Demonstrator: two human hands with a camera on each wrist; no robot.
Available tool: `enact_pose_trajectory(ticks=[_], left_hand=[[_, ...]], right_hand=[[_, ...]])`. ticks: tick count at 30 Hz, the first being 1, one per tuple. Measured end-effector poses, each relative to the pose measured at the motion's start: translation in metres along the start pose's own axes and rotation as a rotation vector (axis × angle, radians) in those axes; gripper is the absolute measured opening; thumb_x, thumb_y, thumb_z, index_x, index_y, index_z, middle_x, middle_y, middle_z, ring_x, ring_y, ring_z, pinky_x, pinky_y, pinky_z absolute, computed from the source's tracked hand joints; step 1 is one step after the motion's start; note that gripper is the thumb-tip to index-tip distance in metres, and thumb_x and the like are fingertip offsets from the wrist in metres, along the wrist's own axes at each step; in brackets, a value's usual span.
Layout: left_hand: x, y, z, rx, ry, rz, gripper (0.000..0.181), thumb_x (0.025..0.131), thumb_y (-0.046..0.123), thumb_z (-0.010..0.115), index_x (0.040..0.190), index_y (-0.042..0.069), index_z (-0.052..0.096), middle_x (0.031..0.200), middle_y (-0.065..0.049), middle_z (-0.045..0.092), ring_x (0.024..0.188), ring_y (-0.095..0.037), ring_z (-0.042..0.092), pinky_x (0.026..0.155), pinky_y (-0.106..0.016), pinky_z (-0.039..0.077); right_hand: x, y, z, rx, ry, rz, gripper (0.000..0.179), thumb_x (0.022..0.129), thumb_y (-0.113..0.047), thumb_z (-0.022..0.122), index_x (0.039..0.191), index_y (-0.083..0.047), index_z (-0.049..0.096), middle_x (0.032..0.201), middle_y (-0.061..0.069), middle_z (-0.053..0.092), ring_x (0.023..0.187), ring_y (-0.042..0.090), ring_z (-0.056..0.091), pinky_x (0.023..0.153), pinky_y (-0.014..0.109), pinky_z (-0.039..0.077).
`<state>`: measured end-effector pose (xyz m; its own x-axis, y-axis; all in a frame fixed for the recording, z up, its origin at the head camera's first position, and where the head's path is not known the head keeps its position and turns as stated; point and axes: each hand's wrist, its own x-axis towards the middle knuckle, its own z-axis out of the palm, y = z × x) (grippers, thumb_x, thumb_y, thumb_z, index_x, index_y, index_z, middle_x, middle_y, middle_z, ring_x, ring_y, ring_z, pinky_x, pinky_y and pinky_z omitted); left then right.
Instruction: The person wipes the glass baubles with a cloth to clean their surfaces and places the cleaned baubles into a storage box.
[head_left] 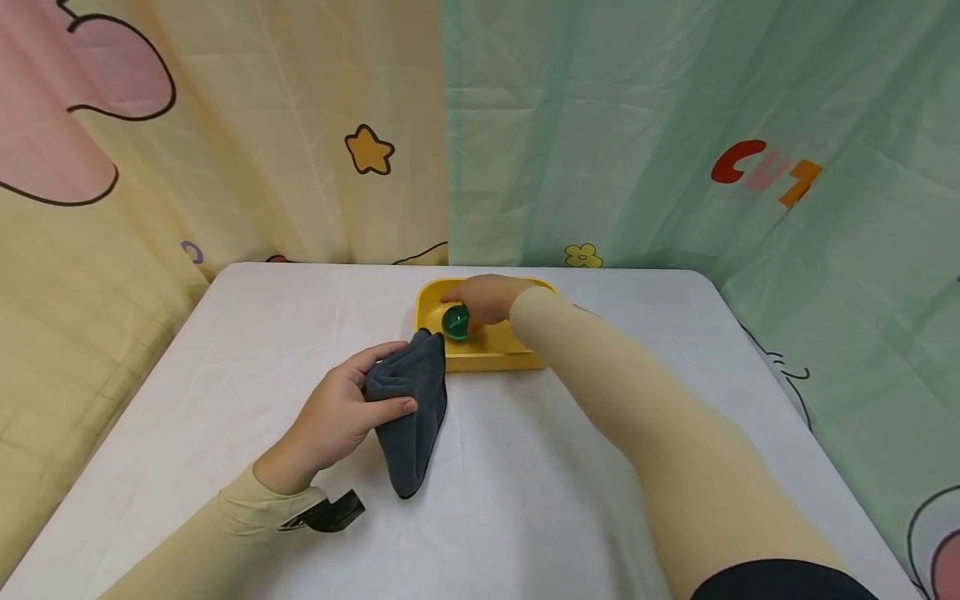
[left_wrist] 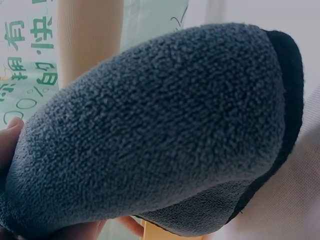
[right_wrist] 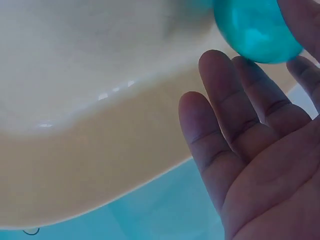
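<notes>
My left hand (head_left: 337, 417) grips a folded dark grey cloth (head_left: 414, 417) with black edging, thumb on the near side. The cloth hangs down to a point over the white table and fills most of the left wrist view. My right hand (head_left: 489, 300) reaches over a yellow tray (head_left: 495, 363) and pinches a small round green object (head_left: 455, 322) near the tray's left side. In the right wrist view the green object (right_wrist: 257, 35) looks smooth and shiny, between thumb and fingertips, while the other fingers (right_wrist: 200, 122) extend. Its exact kind cannot be told.
A white-covered table (head_left: 225, 367) lies under both hands. Behind it hang a yellow curtain (head_left: 300, 100) and a green curtain (head_left: 600, 108) with printed figures. A black strap (head_left: 330, 512) sits at the left wrist. The right forearm crosses the tray's right end and hides it.
</notes>
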<state>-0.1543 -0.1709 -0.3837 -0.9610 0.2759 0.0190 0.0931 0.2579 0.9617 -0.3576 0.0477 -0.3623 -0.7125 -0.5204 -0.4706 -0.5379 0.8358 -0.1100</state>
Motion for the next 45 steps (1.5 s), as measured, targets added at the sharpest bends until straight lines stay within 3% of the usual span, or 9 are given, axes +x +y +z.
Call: enact_pose_trajectory(ticks=[5,11,16,23,27,32,45], left_hand=[[0.0,0.0,0.001,-0.001,-0.009,-0.014,0.074,0.089,0.011,0.085,0.154,0.013,0.05,0.147,-0.021,0.061,0.124,-0.03,0.067,0.095,-0.02,0.059],[0.0,0.002,0.001,0.011,-0.016,-0.023,0.075,0.089,0.011,0.084,0.155,0.013,0.049,0.147,-0.021,0.061,0.124,-0.03,0.067,0.096,-0.023,0.06],[0.001,0.003,0.001,0.016,-0.017,-0.02,0.074,0.089,0.012,0.085,0.155,0.014,0.05,0.147,-0.021,0.061,0.125,-0.03,0.066,0.096,-0.022,0.059],[0.003,0.003,0.002,0.02,-0.022,-0.034,0.074,0.09,0.013,0.084,0.156,0.015,0.049,0.149,-0.021,0.06,0.126,-0.031,0.065,0.097,-0.025,0.06],[0.004,0.003,0.002,0.022,-0.021,-0.04,0.074,0.09,0.013,0.084,0.156,0.015,0.049,0.148,-0.021,0.06,0.125,-0.03,0.066,0.097,-0.025,0.06],[0.006,0.004,0.004,0.034,-0.018,-0.046,0.074,0.09,0.013,0.084,0.156,0.016,0.05,0.148,-0.02,0.061,0.126,-0.03,0.065,0.097,-0.024,0.06],[0.007,0.0,0.005,0.011,-0.024,-0.06,0.075,0.089,0.011,0.085,0.155,0.015,0.05,0.145,-0.021,0.062,0.122,-0.03,0.066,0.095,-0.022,0.06]], right_hand=[[-0.031,0.009,-0.008,0.05,0.034,0.029,0.072,0.102,-0.024,0.072,0.165,-0.024,0.037,0.165,0.004,0.046,0.151,0.026,0.044,0.13,0.046,0.032],[-0.088,0.039,-0.006,0.101,0.128,0.09,0.068,0.103,-0.027,0.07,0.163,-0.018,0.039,0.166,0.008,0.044,0.152,0.031,0.042,0.129,0.05,0.034],[-0.13,0.075,0.017,0.108,0.111,0.196,0.073,0.099,-0.032,0.076,0.162,-0.017,0.043,0.165,0.013,0.043,0.152,0.037,0.04,0.125,0.059,0.036],[-0.167,0.119,0.062,0.07,0.014,0.318,0.082,0.094,-0.033,0.082,0.161,-0.009,0.041,0.158,0.024,0.047,0.141,0.043,0.049,0.116,0.063,0.045],[-0.177,0.132,0.081,0.064,0.001,0.323,0.078,0.094,-0.028,0.082,0.158,-0.007,0.044,0.15,0.026,0.053,0.134,0.044,0.053,0.113,0.062,0.049],[-0.178,0.142,0.096,0.092,0.053,0.308,0.068,0.097,-0.021,0.078,0.155,-0.005,0.048,0.147,0.027,0.057,0.134,0.044,0.054,0.113,0.061,0.049],[-0.185,0.139,0.104,0.085,0.108,0.246,0.062,0.1,-0.024,0.074,0.151,-0.002,0.047,0.138,0.022,0.062,0.123,0.036,0.06,0.109,0.056,0.054]])
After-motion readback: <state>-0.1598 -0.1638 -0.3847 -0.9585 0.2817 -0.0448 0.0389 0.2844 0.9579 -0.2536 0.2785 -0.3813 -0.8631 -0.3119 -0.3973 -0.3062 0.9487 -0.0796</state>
